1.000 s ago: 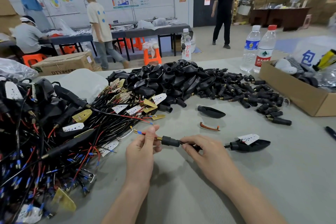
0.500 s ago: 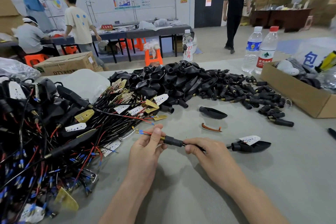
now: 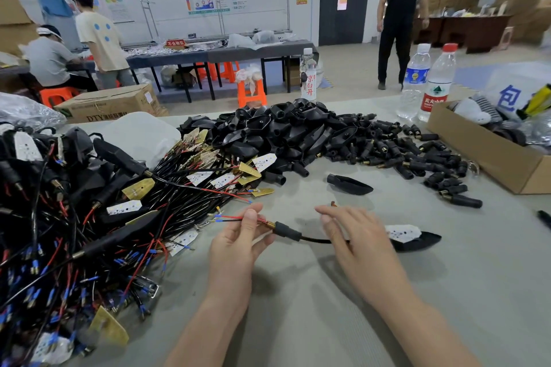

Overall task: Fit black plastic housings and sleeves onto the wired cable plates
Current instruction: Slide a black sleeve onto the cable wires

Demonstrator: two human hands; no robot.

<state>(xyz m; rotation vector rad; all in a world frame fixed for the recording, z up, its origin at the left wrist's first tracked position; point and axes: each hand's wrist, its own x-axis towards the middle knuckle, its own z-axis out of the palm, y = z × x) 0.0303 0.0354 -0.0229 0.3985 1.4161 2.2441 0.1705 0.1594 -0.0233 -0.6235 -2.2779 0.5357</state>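
Over table (image 3: 447, 292), cable (image 3: 316, 240) crosswise, sleeve (image 3: 287, 230) end left

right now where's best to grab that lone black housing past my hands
Probably the lone black housing by its blunt tubular neck at the left end, pinched from above: it lies flat on the table, and the right end tapers to a point.
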